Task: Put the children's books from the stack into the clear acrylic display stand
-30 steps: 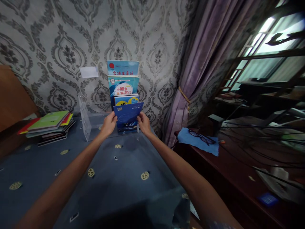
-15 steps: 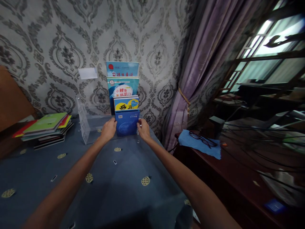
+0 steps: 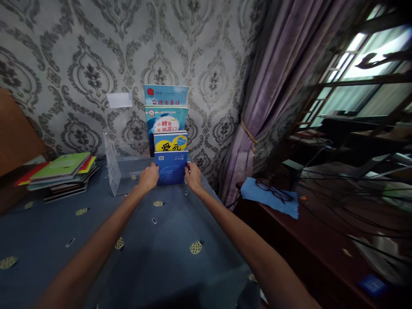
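Upright at the front of a clear acrylic book rack (image 3: 113,174) stands a dark blue book (image 3: 171,169). My left hand (image 3: 149,176) grips its left edge and my right hand (image 3: 193,175) its right edge, fingers closed on both sides. Directly behind it rises a yellow and blue book (image 3: 170,141). Farther back and higher are a teal picture book (image 3: 166,118) and a light blue book (image 3: 166,95), stepped one above another. The fingertips behind the blue book are hidden.
On the left of the patterned blue tablecloth (image 3: 154,240) lies a stack of books (image 3: 61,174). A white label card (image 3: 119,100) tops the rack's left part. To the right, a blue cloth with glasses (image 3: 272,196) lies on a dark red desk among cables. A purple curtain (image 3: 254,98) hangs behind.
The blue book sits slightly lower against the yellow one, showing more of that cover. Both hands keep their grip on its edges. The view has shifted slightly.
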Demonstrator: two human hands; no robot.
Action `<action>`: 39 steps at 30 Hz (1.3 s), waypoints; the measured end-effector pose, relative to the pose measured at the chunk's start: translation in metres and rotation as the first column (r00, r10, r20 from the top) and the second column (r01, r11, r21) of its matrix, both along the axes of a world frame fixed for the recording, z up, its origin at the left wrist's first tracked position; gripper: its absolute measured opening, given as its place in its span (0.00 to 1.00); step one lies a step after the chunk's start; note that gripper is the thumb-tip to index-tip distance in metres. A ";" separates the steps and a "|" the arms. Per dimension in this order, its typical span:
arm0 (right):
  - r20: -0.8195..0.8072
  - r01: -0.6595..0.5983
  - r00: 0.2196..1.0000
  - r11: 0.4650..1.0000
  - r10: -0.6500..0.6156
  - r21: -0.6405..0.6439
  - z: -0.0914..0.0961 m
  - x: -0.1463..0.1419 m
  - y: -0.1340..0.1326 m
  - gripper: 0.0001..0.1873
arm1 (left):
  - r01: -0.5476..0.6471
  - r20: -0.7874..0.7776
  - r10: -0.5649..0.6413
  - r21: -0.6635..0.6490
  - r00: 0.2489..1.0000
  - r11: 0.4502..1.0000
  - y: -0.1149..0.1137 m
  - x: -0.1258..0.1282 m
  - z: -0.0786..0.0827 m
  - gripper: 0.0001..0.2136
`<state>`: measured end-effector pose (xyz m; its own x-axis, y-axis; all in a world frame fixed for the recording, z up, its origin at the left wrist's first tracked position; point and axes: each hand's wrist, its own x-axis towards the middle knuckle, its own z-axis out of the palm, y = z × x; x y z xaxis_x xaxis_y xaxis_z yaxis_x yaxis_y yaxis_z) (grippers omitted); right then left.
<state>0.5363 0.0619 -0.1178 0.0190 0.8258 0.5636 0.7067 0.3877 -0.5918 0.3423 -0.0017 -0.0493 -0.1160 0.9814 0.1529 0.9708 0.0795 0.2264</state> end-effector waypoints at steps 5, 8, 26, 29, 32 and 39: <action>0.017 0.010 1.000 1.000 -0.009 -0.015 0.002 0.000 0.002 0.14 | -0.011 0.002 0.011 -0.008 1.000 1.000 0.004 0.001 0.000 0.18; 0.022 0.020 1.000 1.000 -0.020 -0.018 0.003 0.001 0.005 0.14 | -0.008 0.008 0.008 -0.007 1.000 1.000 0.007 0.002 0.000 0.18; 0.011 0.005 1.000 1.000 -0.005 0.019 0.002 0.003 0.003 0.17 | -0.006 0.014 0.006 -0.030 1.000 1.000 0.009 0.000 0.000 0.20; -0.023 -0.002 1.000 1.000 0.003 0.031 -0.001 0.002 0.001 0.18 | -0.003 0.012 0.003 -0.033 1.000 0.999 0.007 0.000 0.000 0.20; -0.041 -0.008 0.999 0.999 0.010 0.051 -0.002 0.003 0.000 0.18 | 0.005 0.012 -0.004 -0.037 1.000 0.999 0.005 -0.001 0.000 0.20; -0.032 -0.035 0.999 0.996 0.038 0.080 -0.005 0.004 -0.001 0.21 | 0.031 0.016 -0.031 -0.046 0.999 0.998 -0.002 -0.002 0.001 0.21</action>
<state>0.5406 0.0606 -0.1232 0.0094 0.7788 0.6272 0.6715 0.4599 -0.5810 0.3403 -0.0041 -0.0481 -0.0875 0.9906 0.1052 0.9693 0.0603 0.2383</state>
